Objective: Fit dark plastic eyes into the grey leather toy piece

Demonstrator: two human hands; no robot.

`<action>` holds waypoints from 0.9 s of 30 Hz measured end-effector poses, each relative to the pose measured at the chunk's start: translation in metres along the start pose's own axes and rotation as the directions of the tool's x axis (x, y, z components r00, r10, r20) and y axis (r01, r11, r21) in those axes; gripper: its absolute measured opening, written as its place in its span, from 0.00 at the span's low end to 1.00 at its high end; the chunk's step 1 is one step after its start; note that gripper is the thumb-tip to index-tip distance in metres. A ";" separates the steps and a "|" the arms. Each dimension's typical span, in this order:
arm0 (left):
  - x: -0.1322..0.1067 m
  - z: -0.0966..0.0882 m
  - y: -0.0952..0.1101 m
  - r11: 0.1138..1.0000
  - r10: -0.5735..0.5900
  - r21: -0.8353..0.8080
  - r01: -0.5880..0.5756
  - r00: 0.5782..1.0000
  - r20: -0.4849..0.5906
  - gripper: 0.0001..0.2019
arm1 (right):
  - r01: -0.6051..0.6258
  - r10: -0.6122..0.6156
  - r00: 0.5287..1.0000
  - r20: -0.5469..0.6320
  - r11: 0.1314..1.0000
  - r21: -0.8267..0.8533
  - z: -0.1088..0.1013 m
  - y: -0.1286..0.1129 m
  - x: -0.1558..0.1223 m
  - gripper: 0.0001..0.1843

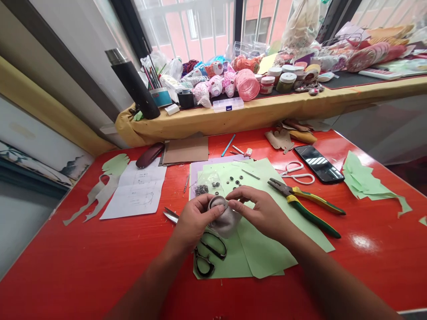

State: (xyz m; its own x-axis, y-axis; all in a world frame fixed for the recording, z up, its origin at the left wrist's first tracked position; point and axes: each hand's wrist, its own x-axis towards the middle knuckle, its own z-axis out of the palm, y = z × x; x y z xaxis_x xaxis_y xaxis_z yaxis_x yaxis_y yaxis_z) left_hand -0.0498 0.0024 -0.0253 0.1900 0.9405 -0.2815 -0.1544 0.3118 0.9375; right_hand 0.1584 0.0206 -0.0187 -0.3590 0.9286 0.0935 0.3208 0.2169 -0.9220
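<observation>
My left hand [193, 220] is closed around a small greyish, soft-looking pouch [229, 223] with a round dark rim at its top. At the right side of that rim, the thumb and fingertips of my right hand [262, 211] pinch together; what lies between them is too small to make out. Just beyond the hands are several small black snap-like buttons [237, 182] and a clear plastic bag [210, 180] of dark small parts. Black-handled scissors [213, 244] lie partly hidden under my left hand. All this is over light green paper sheets [267, 249].
Right of my hands lie green-and-yellow pliers [305, 206], white-handled scissors [296, 173] and a phone [319, 164]. On the left are a drawn-on paper [135, 193] and a glasses case [150, 154]. A black flask [135, 86] leans near jars on the crowded windowsill.
</observation>
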 end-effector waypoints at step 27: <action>0.004 0.001 -0.007 0.997 -0.037 0.063 0.036 0.999 0.016 0.16 | -0.168 0.152 0.983 0.099 0.968 0.186 0.007 0.005 0.000 0.13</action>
State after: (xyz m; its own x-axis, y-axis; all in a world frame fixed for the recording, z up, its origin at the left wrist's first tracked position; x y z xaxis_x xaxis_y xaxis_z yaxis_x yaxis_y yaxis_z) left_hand -0.0467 0.0034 -0.0323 0.2115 0.9261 -0.3124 -0.0861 0.3361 0.9379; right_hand 0.1534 0.0199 -0.0262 -0.3909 0.9165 -0.0853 0.2082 -0.0023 -0.9781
